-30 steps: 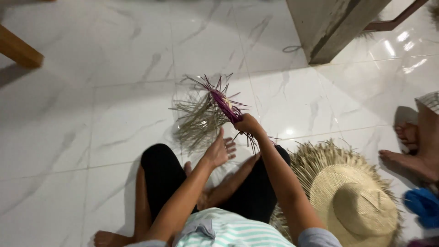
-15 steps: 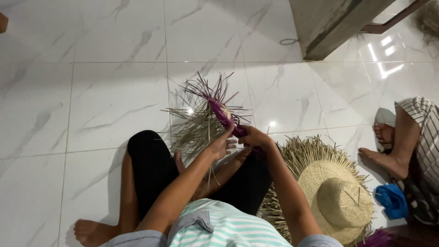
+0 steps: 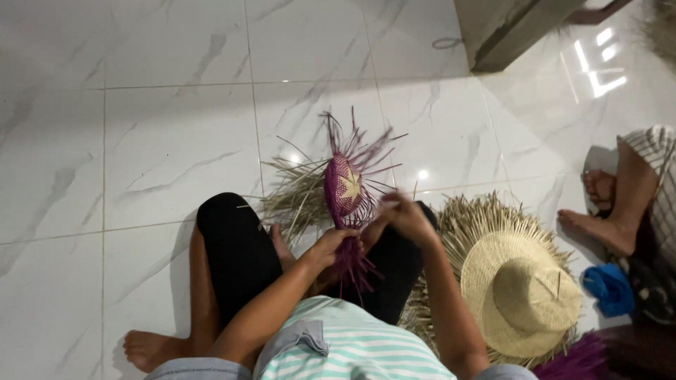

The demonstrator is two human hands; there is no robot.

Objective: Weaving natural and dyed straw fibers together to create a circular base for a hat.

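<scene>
My left hand [image 3: 331, 246] and right hand [image 3: 403, 214] both grip the purple woven piece [image 3: 345, 188] over my lap, open white tile floor [image 3: 141, 141] ahead, unfinished straw hat [image 3: 521, 292] at my right.

A white marble-look tiled floor [image 3: 162, 141] carries an unfinished straw hat [image 3: 517, 288]. Left of the hat lie loose straw strands [image 3: 296, 197]; to its right, a blue cloth [image 3: 609, 288].

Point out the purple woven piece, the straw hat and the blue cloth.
purple woven piece [image 3: 345, 186]: head view, on its pale star centre.
straw hat [image 3: 521, 285]: head view, on its crown.
blue cloth [image 3: 609, 288]: head view, on its middle.
</scene>
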